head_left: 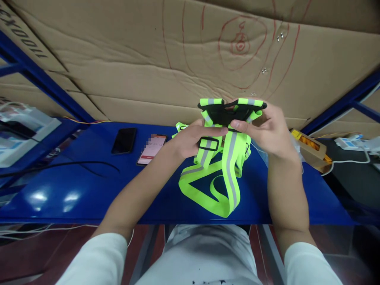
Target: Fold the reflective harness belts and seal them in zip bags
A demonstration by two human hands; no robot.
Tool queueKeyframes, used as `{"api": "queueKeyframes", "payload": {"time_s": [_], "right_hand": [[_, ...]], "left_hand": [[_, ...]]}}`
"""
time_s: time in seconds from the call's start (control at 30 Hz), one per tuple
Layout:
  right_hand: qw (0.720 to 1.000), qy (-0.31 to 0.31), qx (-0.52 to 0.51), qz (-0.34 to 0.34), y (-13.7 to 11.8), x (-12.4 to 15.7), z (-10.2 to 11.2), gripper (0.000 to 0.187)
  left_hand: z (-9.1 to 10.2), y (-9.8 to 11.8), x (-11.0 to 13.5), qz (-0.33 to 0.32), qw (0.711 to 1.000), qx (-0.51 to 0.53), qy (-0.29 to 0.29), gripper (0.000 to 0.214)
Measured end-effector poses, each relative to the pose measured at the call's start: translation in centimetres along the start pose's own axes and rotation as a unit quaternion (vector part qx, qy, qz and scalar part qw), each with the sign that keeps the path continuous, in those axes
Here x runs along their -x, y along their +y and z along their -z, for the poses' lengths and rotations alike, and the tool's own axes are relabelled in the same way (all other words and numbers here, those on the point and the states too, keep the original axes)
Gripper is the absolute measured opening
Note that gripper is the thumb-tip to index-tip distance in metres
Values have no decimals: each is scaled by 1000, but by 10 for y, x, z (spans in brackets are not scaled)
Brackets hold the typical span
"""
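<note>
Both hands hold a neon-yellow reflective harness [232,168] with grey stripes, black buckles and a black panel at its top. My left hand [192,138] is closed on the straps below the panel, its index finger laid across them beside a buckle. On the other side, my right hand [268,128] grips the panel's right edge, with the thumb on its lower front. Loose loops of strap hang down and rest on the blue table [89,186]. Fingers behind the panel are hidden.
A dark phone [124,141] and a lit phone [152,149] lie to the left. Power strips [26,130] and cables stand farther left. At right is an open cardboard box [310,148] near a white cable. A cardboard wall [133,51] with red drawn lines closes the back.
</note>
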State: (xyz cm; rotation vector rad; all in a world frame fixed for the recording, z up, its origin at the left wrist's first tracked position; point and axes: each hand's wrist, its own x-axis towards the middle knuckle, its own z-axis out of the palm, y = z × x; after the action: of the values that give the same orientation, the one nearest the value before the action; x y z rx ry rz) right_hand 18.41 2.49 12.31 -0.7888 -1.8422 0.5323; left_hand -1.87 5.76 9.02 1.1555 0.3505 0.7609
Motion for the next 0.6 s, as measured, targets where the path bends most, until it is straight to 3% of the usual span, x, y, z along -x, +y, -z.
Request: {"api": "queueKeyframes", "payload": {"time_s": [0.13,0.3,0.47,0.53,0.6], "right_hand": [[1000,1,-1,5,-1,3,5,40],[999,-39,11,-14,-7,5,5,33],[995,-64,41,59,-21,9,10,22],[992,-51,80,89,-28,11,8,29],[987,-39,124,91,-33,12,4,35]], "left_hand": [[-3,-7,1,11,999,28,-16,41],[-5,-19,-5,49,993,39,-99,40],[-3,-14,0,9,989,3,-150,61],[-5,-9,6,-10,991,0,-130,67],[-8,-4,11,-36,997,-1,-64,65]]}}
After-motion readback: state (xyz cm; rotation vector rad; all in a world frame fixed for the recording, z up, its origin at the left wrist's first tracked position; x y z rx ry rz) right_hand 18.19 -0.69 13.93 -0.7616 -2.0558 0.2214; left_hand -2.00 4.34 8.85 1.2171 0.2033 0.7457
